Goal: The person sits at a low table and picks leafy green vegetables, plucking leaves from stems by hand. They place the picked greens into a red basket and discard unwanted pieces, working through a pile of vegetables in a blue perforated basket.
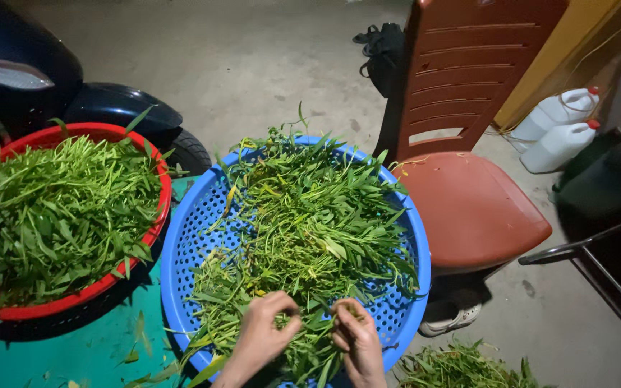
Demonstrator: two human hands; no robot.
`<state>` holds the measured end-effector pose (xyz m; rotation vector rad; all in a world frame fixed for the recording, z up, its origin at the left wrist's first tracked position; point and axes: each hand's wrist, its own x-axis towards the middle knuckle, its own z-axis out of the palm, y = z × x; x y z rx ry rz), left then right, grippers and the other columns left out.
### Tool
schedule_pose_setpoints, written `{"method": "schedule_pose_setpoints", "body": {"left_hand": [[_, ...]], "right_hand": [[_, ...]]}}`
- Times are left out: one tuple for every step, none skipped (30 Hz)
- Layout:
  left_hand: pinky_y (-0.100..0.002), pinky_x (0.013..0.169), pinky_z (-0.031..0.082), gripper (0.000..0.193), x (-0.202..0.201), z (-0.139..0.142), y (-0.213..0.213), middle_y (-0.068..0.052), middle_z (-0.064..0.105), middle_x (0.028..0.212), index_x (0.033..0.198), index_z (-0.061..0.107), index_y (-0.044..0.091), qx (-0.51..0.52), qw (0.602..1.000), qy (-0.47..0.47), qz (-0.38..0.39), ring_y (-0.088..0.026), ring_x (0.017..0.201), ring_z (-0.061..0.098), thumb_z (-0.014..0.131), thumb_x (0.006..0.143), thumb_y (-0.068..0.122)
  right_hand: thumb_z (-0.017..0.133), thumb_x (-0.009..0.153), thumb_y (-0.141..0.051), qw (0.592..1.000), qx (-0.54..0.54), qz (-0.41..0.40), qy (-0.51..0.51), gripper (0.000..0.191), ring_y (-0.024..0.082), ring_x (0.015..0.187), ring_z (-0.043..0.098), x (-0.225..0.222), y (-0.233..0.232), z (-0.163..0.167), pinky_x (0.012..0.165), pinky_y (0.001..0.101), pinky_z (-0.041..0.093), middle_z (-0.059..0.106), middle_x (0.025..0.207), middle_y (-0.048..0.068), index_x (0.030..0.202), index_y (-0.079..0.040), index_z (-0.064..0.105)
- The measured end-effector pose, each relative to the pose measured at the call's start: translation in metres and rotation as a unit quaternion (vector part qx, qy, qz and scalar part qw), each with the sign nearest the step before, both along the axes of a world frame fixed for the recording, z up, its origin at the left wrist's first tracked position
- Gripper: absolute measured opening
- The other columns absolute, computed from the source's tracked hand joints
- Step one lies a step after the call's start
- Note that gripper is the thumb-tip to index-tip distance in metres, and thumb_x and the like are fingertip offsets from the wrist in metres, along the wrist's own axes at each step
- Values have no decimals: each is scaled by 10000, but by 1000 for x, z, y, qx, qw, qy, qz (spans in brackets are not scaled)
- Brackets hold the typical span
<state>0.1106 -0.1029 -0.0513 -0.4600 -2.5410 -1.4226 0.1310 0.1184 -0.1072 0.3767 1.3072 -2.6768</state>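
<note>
A round blue perforated basket [188, 244] holds a heap of long green leafy stems [303, 215]. My left hand [264, 334] and my right hand [357, 338] are at the basket's near edge, both pinched on green stems from the heap. To the left, a red round basket [158, 215] is piled with more green leafy stems [52, 208]. Both baskets rest on a teal surface [88, 352].
A brown plastic chair [468, 208] stands right of the blue basket. Two white jugs with red caps [558, 133] stand behind it. A dark scooter [52, 79] is at the back left. Loose greens [461, 366] lie on the concrete floor, beside a white shoe [451, 320].
</note>
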Motion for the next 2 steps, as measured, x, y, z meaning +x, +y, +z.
{"method": "schedule_pose_setpoints", "body": {"left_hand": [[-412, 808, 505, 163, -4, -2, -5, -60, 726, 787, 818, 736, 77, -63, 997, -36, 18, -222, 749, 688, 734, 801, 239], [-440, 849, 487, 197, -10, -4, -13, -55, 731, 789, 858, 753, 115, -125, 989, -72, 37, -219, 727, 686, 740, 834, 310]], "right_hand": [[688, 925, -139, 1000, -5, -25, 11, 201, 44, 538, 415, -3, 6, 0, 429, 222, 257, 582, 808, 41, 1063, -3, 637], [687, 943, -153, 999, -15, -26, 18, 209, 38, 522, 399, -5, 13, -1, 423, 215, 260, 576, 800, 40, 1068, 4, 630]]}}
